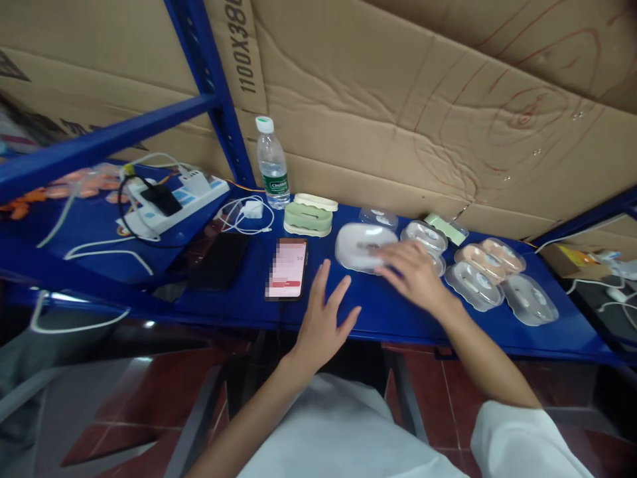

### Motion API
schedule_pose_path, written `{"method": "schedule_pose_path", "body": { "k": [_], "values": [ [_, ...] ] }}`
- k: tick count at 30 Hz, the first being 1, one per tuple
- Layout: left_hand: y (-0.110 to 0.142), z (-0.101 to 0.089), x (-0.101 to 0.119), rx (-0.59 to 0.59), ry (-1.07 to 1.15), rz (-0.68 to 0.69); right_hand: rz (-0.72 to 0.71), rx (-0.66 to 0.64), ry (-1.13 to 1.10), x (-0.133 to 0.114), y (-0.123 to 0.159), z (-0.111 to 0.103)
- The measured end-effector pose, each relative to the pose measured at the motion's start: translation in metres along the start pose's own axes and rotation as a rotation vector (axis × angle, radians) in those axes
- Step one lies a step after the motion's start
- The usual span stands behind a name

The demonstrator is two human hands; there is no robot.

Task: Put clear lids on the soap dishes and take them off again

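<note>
A whitish oval plastic box point(361, 248) with rounded ends lies slightly blurred near the middle of the blue shelf. My right hand point(411, 272) grips its right end, fingers over the top and thumb at the near edge. To the left, my left hand point(326, 325) hovers palm down at the shelf's front edge, open with fingers spread, holding nothing. Just beyond its fingertips lies a phone point(291, 269) with a lit pink screen. Behind the phone stands a green scalloped box point(308, 218), beside a cream scalloped piece point(316, 202).
Several clear-lidded oval boxes point(475, 285) cluster at the right, near a light green piece point(445, 228). A water bottle point(273, 172) stands at the back. Leftward are a white charger cable point(251, 211), a dark flat item point(219, 261), and a power strip point(182, 202). Cardboard point(358, 99) backs the shelf.
</note>
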State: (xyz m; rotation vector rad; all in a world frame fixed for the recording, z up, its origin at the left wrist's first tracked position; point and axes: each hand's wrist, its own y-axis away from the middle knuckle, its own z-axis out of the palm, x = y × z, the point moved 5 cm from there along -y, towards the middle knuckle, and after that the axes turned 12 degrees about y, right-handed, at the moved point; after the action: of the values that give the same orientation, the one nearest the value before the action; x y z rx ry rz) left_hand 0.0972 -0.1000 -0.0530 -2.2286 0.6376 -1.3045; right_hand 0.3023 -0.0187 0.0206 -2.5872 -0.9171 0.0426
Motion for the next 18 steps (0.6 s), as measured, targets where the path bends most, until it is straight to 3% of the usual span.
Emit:
{"method": "schedule_pose_path", "body": {
  "k": [3, 6, 10, 13, 15, 18],
  "values": [
    [0.006, -0.005, 0.002, -0.031, -0.079, 0.004, -0.122, -0.041, -0.088, -0.043, 0.049, 0.0],
    [0.012, 0.0, -0.001, -0.175, -0.111, 0.009, -0.1, -0.054, -0.195, -0.033, 0.052, 0.007],
    [0.018, 0.002, -0.006, -0.244, -0.132, -0.008, 0.193, 0.071, -0.118, 0.052, 0.0, 0.012],
    [0.021, -0.003, -0.007, -0.233, -0.151, -0.013, 0.201, -0.023, -0.016, 0.097, -0.048, 0.03],
    [0.022, -0.006, -0.009, -0.216, -0.151, -0.026, 0.127, -0.103, -0.006, 0.1, -0.075, 0.046],
    [0.024, -0.009, -0.015, -0.18, -0.132, -0.031, -0.013, -0.156, -0.052, 0.07, -0.107, 0.067]
  ]
}}
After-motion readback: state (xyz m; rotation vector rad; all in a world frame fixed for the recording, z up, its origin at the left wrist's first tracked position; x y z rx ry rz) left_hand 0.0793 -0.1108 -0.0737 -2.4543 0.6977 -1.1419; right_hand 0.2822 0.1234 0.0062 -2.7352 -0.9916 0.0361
